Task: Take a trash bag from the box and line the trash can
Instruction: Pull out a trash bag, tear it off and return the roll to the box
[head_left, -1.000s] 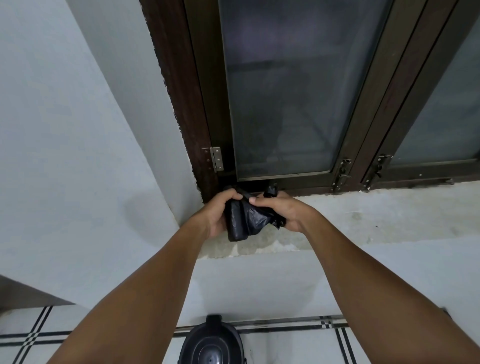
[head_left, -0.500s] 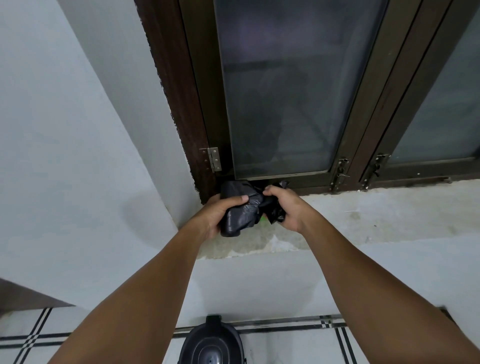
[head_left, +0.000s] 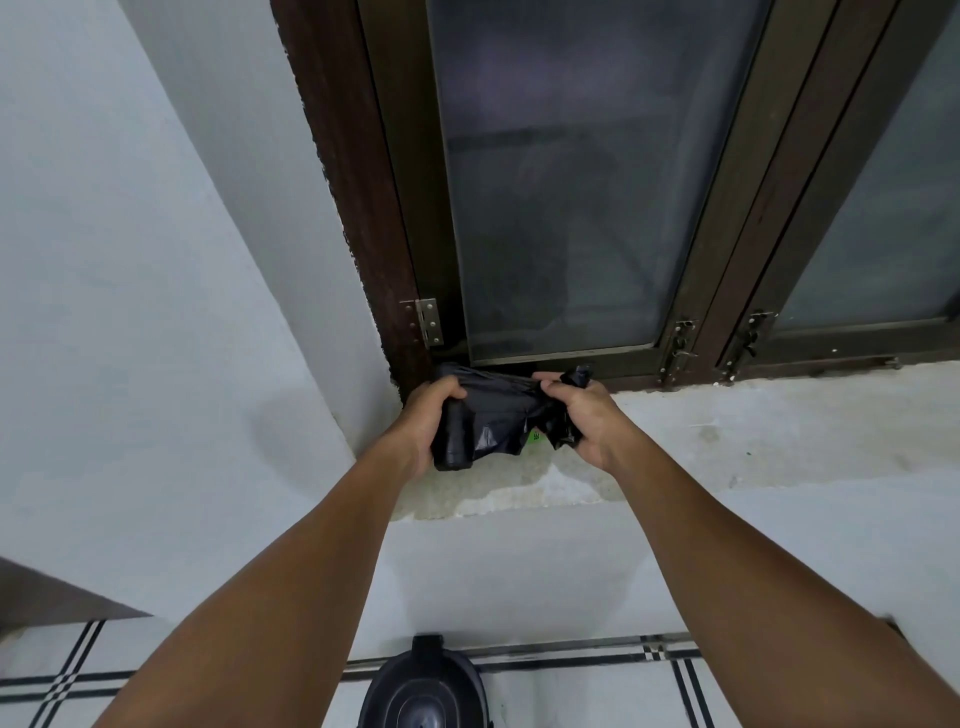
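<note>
Both hands hold a black trash bag roll (head_left: 493, 423) above the window sill, at the lower left corner of the window. My left hand (head_left: 423, 421) grips the rolled end. My right hand (head_left: 584, 415) pinches the loose end of the bag, which is stretched out between the two hands. A small green spot (head_left: 535, 438) shows just under the bag. The dark trash can (head_left: 423, 688) with its lid on stands on the floor below, between my forearms. No box is visible.
A concrete sill (head_left: 753, 431) runs to the right below a dark-framed window (head_left: 571, 182) with latches (head_left: 678, 351). White walls close in on the left. The tiled floor (head_left: 571, 696) has black stripes. A dark wooden edge (head_left: 52, 597) juts in at the lower left.
The hands have moved apart, drawing the bag out wider between them. The bundle has gone from crumpled and compact to partly unrolled.
</note>
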